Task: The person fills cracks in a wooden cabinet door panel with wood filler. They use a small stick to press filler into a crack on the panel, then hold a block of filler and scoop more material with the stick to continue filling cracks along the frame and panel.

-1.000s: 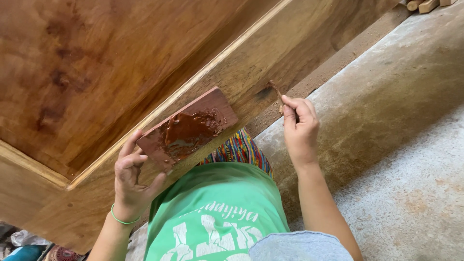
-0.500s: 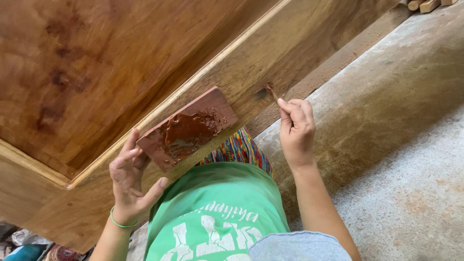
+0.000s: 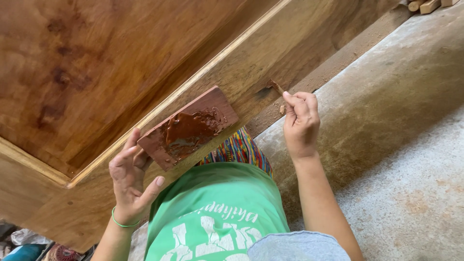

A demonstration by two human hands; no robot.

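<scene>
Putty-dark knot (image 3: pixel 264 92) in the pale frame board of the big wooden panel (image 3: pixel 111 63) is where everything points, so I'll place the rest from it. It sits on the frame's broad face, below the raised moulding strip (image 3: pixel 193 89) that runs diagonally from lower left to upper right.

The right hand (image 3: pixel 300 123) lies just to the right of the knot and slightly lower, clearly the nearer of the two. Its fingers are pinched narrow around a thin, short applicator (image 3: pixel 276 87), a stick or small blade by the look of it, coated reddish brown. The long axis of that tool slants up and to the left from the fingertips, and its tip appears to touch the right edge of the knot; I cannot tell whether it is actually pressed in.

Well to the left of the knot and lower, the left hand (image 3: pixel 129 176) supports a small rectangular wooden board (image 3: pixel 188 128) smeared with glossy brown filler (image 3: pixel 186 133). The thumb and fingers are spread fairly wide under and around the board's lower left corner, cradling rather than clenching it. The board's long axis runs roughly parallel to the moulding strip, its far end pointing toward the knot, with a clear gap of bare frame wood between them.

A green wristband (image 3: pixel 121 223) circles the left wrist. Concrete floor (image 3: pixel 396 145) lies beyond the panel, to the right.
</scene>
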